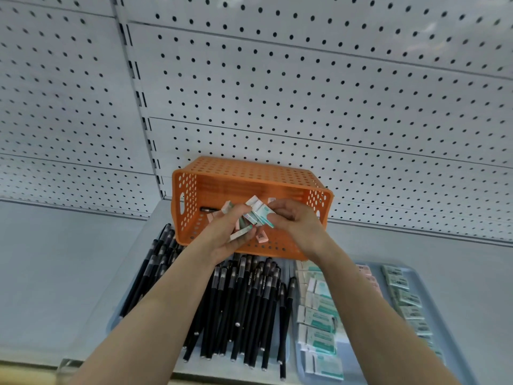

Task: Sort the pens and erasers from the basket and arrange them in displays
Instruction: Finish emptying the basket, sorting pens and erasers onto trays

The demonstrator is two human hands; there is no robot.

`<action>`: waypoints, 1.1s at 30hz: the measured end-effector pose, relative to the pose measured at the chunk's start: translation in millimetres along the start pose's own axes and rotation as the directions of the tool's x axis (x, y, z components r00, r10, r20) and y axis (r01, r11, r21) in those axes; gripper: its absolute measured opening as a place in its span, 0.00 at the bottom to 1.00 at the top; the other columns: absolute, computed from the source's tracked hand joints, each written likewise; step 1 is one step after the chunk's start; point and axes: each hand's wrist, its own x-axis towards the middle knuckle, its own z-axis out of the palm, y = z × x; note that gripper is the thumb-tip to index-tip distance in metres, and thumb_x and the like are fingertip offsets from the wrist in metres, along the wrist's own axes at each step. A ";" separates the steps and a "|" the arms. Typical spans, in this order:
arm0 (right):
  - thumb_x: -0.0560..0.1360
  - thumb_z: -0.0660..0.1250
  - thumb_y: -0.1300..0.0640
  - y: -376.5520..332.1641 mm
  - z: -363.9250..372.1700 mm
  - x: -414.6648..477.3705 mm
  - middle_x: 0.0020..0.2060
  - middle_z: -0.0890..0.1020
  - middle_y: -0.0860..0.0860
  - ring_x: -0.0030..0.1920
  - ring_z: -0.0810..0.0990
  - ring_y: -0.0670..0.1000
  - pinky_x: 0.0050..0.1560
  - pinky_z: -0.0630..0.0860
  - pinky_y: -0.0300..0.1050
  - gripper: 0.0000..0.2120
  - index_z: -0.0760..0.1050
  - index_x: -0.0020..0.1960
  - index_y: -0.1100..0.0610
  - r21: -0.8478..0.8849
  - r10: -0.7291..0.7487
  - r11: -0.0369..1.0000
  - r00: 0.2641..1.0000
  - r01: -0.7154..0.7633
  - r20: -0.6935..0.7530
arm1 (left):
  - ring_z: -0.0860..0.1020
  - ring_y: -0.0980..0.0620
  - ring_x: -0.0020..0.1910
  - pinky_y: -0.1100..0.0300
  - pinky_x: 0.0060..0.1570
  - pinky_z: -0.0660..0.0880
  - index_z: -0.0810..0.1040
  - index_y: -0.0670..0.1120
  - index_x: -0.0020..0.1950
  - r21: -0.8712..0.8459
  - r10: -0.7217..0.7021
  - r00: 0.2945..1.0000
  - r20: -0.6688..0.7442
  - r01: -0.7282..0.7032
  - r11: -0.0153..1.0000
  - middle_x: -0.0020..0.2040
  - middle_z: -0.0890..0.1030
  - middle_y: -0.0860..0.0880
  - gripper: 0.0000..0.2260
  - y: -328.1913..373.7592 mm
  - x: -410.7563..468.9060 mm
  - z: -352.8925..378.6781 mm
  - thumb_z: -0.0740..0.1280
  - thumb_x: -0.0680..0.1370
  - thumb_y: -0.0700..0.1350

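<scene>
Left grip (230, 234): reaching over the orange basket (249, 176), fingers curling round a bundle of erasers (256, 211).
Right grip (298, 222): hovering over the basket, pinching the same bundle.
Forearms: bare, extending forward, converging at the basket.

single head-worn wide-angle view, facing forward and down, close over shelf (69, 273), pegboard (305, 93) behind

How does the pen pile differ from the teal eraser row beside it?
The black pens lie loose and overlapping in a heap; the teal erasers sit in a neat column. The pens are long and thin; the erasers short, flat, wrapped. Both lie in front of the orange basket.
</scene>
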 end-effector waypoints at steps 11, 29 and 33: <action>0.75 0.70 0.64 6.5 -61.7 -62.7 0.46 0.85 0.52 0.48 0.83 0.50 0.52 0.78 0.45 0.06 0.79 0.51 0.57 -0.086 -0.110 0.990 0.993 0.114 0.043 | 0.84 0.46 0.42 0.64 0.28 0.78 0.78 0.38 0.56 0.047 0.039 0.997 -0.068 -0.036 0.998 0.53 0.82 0.37 0.11 -27.2 -35.7 36.3 0.69 0.76 0.42; 0.72 0.64 0.64 61.2 -97.8 -115.5 0.36 0.83 0.49 0.35 0.83 0.47 0.41 0.80 0.43 0.20 0.74 0.60 0.47 -0.439 0.123 0.867 0.954 -0.237 -0.272 | 0.81 0.51 0.33 0.65 0.23 0.72 0.78 0.42 0.59 0.236 0.148 0.981 -0.124 -0.116 0.965 0.41 0.84 0.43 0.13 -77.2 -55.2 49.2 0.69 0.76 0.46; 0.74 0.64 0.63 60.5 -91.4 -107.1 0.39 0.85 0.50 0.34 0.85 0.47 0.46 0.82 0.46 0.17 0.77 0.59 0.49 -0.355 0.190 0.900 0.960 -0.253 -0.204 | 0.81 0.51 0.33 0.64 0.23 0.72 0.78 0.41 0.60 0.244 0.156 0.980 -0.123 -0.123 0.962 0.41 0.84 0.43 0.14 -79.7 -55.3 48.4 0.69 0.76 0.46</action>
